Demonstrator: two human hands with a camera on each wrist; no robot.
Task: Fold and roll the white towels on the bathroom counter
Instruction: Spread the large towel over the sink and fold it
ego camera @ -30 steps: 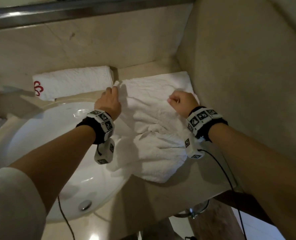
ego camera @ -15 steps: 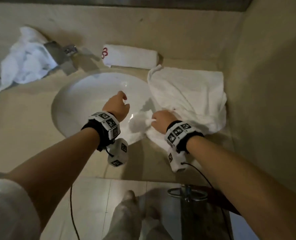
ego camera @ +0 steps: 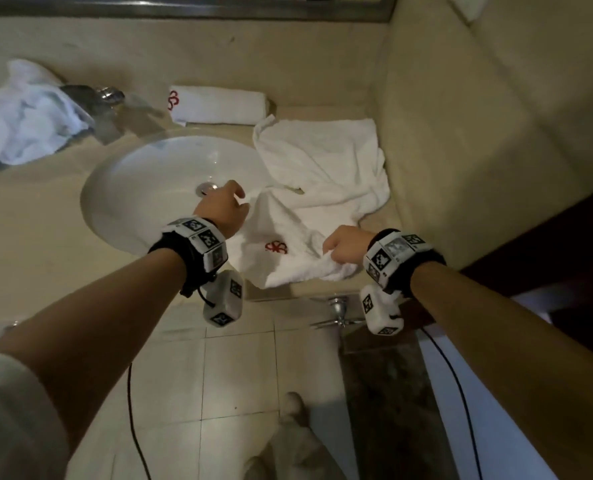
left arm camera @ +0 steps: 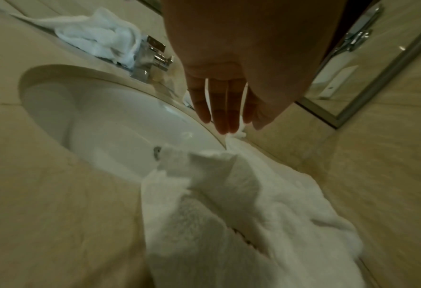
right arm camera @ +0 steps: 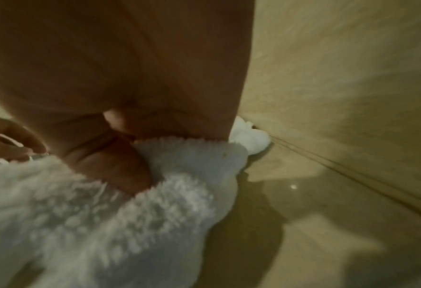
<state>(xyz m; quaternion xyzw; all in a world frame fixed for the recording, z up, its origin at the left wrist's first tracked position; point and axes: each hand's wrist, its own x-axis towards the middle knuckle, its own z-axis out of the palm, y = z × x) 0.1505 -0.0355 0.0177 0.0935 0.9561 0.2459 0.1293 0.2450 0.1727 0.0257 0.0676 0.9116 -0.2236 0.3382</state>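
Over the sink (ego camera: 142,188), seen from the head, the left hand (ego camera: 222,207) hovers with loose fingers beside a crumpled white towel (ego camera: 322,174) on the beige counter (ego camera: 38,244), right of the basin; the right hand (ego camera: 347,245) pinches its near edge. A rolled towel (ego camera: 218,105) lies at the far wall. The left wrist view shows straight fingers (left arm camera: 223,109) holding nothing. The right wrist view shows the thumb (right arm camera: 120,165) clamped on terry cloth.
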